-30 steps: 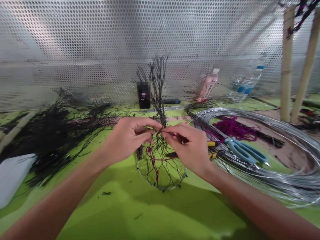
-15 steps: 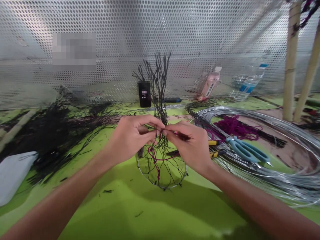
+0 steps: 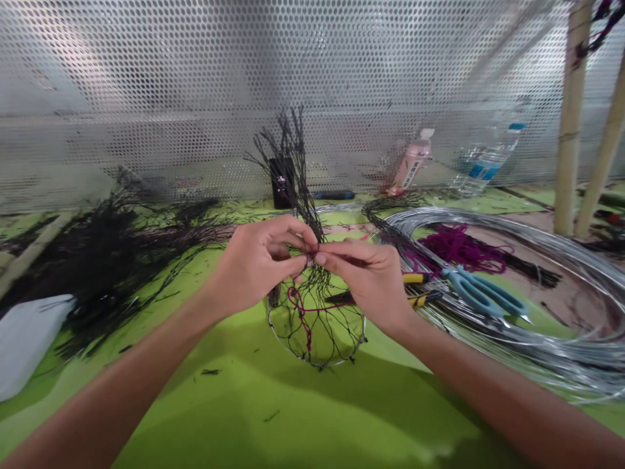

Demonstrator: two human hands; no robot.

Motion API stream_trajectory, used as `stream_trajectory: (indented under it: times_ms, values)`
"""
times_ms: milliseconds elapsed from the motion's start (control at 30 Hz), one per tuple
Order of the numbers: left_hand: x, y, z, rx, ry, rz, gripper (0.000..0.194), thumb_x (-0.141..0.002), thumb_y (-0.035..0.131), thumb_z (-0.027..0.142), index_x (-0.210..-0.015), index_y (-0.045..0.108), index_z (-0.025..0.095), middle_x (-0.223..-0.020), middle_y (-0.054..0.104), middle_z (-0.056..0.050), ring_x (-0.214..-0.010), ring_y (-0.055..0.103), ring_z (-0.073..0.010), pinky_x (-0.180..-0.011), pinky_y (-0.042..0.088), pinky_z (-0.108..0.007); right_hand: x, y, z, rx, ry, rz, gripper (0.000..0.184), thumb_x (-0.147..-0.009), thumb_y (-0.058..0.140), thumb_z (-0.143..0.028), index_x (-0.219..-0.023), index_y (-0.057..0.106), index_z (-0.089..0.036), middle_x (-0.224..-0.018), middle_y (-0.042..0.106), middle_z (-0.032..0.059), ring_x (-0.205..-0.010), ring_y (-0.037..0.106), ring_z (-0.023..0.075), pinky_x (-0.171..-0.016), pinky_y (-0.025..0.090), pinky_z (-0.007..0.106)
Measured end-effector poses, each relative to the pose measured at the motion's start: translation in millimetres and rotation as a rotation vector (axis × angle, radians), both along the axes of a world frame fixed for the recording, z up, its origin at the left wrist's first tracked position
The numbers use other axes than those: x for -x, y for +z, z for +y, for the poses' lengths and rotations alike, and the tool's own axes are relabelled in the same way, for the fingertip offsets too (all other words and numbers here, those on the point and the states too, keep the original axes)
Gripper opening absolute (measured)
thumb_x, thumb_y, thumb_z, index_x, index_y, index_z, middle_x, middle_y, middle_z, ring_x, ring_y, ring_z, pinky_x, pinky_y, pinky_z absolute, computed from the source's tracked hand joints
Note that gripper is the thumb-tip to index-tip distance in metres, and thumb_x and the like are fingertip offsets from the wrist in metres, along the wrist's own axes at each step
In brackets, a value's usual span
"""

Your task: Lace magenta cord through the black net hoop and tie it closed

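My left hand (image 3: 266, 264) and my right hand (image 3: 371, 280) meet fingertip to fingertip, both pinching thin cord where a bundle of black cords (image 3: 300, 176) gathers. Above the fingers the cords fan up and lean left. Below hangs a black net (image 3: 332, 335), its knots tied along a thin wire ring (image 3: 279, 339) close to the green tabletop. A magenta cord (image 3: 305, 322) is looped and knotted through the net, with one strand running toward my right hand. The exact strand between the fingertips is partly hidden. Yellow-and-black pliers (image 3: 424, 298) lie behind my right hand.
A large coil of silver wire (image 3: 551, 352) lies at right, with blue-handled scissors (image 3: 483, 293) and a magenta cord heap (image 3: 456, 247) on it. Tangled black cords (image 3: 112, 260) and a white object (image 3: 34, 342) lie left. Two bottles (image 3: 413, 163) lean by the perforated metal screen (image 3: 205, 78).
The upper ends of the black cord bundle have swung left, now partly in front of the black phone. My right hand has shifted slightly left; both hands keep their pinch.
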State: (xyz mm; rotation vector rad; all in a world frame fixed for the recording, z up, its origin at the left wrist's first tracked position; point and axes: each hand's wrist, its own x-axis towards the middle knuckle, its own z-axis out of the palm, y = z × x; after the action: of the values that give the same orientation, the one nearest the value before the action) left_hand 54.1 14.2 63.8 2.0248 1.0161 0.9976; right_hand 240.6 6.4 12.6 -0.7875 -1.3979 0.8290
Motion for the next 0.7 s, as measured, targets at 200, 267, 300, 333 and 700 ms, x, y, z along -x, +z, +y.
stream_trajectory:
  times_ms: [200,267,300,333,700]
  values:
    - [4.2,16.8,-10.2,-0.369,0.174,0.189,0.011,-0.085,0.077,0.023,-0.095,0.075,0.026,-0.085,0.079,0.002,-0.077,0.073,-0.0173,-0.071,0.056,-0.027,-3.0,3.6,-6.2,0.016,0.028,-0.067,0.011,-0.086,0.074,-0.025,-0.093,0.08,-0.02,-0.055,0.058,-0.0052,-0.043,0.034,0.0051,-0.04,0.026,0.021]
    - [6.2,22.9,-14.3,-0.415,0.201,0.147,0.011,-0.086,0.078,0.024,-0.096,0.075,0.027,-0.085,0.078,0.002,-0.077,0.072,-0.0169,-0.068,0.056,-0.027,-5.2,5.3,-7.5,0.025,0.074,-0.045,0.012,-0.089,0.072,-0.028,-0.096,0.075,-0.019,-0.057,0.053,-0.0058,-0.044,0.03,0.0044,-0.039,0.022,0.021]
    - [7.0,25.1,-15.8,-0.392,0.196,0.092,0.011,-0.086,0.078,0.023,-0.096,0.075,0.027,-0.084,0.076,0.002,-0.076,0.071,-0.0161,-0.067,0.055,-0.026,-6.3,6.2,-7.9,0.027,0.095,-0.029,0.012,-0.09,0.071,-0.029,-0.097,0.072,-0.019,-0.061,0.055,-0.0052,-0.045,0.032,0.0045,-0.04,0.023,0.021]
    - [7.4,26.9,-17.0,-0.349,0.174,0.024,0.013,-0.086,0.078,0.022,-0.097,0.075,0.026,-0.083,0.075,0.003,-0.075,0.07,-0.015,-0.066,0.056,-0.024,-7.3,7.2,-8.2,0.031,0.118,-0.021,0.013,-0.091,0.07,-0.03,-0.098,0.069,-0.02,-0.064,0.056,-0.0045,-0.046,0.035,0.0049,-0.04,0.025,0.021]
    - [13.2,57.4,-37.8,-0.118,-0.282,-0.547,0.017,-0.088,0.074,0.004,-0.097,0.077,0.018,-0.087,0.075,0.004,-0.097,0.074,-0.0143,-0.094,0.061,-0.023,-11.7,12.6,4.7,0.114,0.221,-0.294,0.025,-0.095,0.063,-0.033,-0.114,0.071,-0.019,-0.072,0.061,-0.0015,-0.056,0.05,0.0097,-0.05,0.038,0.025]
